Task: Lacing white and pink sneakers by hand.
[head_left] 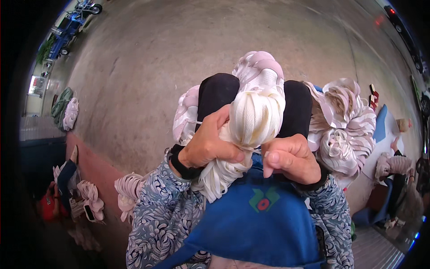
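Observation:
A bundle of white flat straps (257, 117) sits upright in my lap between my knees, drawn in to a narrow waist with a loose tail of straps below. My left hand (207, 142) is closed around that waist, thumb pressed across the straps. Just right of the waist, my right hand (292, 158) is curled with thumb and fingers together. Whatever it pinches, if anything, is too small or hidden to make out. A blue apron (255, 219) covers my lap under both hands. Beyond the held bundle lies another bundle of pinkish-white pieces (260, 67).
A large heap of pale strap bundles (342, 127) lies at my right knee. More bundles (130, 193) rest at my left. People sit at both sides, one in red (49, 204) at the left. A blue three-wheeled vehicle (67, 29) stands far left on the concrete floor (179, 45).

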`<move>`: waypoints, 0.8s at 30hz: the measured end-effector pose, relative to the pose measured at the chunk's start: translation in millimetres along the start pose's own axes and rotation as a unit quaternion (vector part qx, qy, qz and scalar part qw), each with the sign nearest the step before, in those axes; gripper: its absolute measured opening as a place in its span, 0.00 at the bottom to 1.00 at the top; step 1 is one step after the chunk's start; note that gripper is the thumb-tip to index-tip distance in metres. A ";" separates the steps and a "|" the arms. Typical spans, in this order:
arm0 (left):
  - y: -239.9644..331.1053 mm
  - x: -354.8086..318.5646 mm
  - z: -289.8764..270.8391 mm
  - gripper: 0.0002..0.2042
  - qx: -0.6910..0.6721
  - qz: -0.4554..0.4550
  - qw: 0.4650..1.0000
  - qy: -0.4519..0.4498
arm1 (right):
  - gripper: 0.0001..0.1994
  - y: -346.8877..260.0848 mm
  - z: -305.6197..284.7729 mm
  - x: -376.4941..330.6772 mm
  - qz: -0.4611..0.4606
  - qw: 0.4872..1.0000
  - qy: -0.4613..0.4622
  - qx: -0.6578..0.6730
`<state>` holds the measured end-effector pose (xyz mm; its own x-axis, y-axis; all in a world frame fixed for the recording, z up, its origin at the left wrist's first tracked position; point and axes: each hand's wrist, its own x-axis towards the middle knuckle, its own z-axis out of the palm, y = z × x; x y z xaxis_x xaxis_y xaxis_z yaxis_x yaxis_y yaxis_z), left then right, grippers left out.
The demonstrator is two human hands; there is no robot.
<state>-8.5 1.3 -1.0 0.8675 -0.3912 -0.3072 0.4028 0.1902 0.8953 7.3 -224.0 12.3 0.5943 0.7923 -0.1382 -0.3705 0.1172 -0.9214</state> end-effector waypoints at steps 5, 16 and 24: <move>-10.0 5.9 -1.1 0.38 -0.031 0.015 0.999 0.006 | 0.17 29.3 -7.4 -2.7 0.039 0.980 -0.007 0.197; -1.1 9.2 -4.4 0.36 -0.128 -0.019 0.991 -0.032 | 0.16 23.9 0.4 24.2 0.000 0.978 -0.004 0.207; -13.5 13.0 -8.2 0.34 -0.107 0.027 0.993 0.034 | 0.16 25.4 -4.7 16.6 0.011 0.969 -0.039 0.245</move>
<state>-0.2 1.0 -19.7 0.9039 -0.3153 -0.2890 0.4026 0.3991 0.8238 11.1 -210.6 -15.1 0.5330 0.8389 -0.1101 -0.6889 0.3547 -0.6322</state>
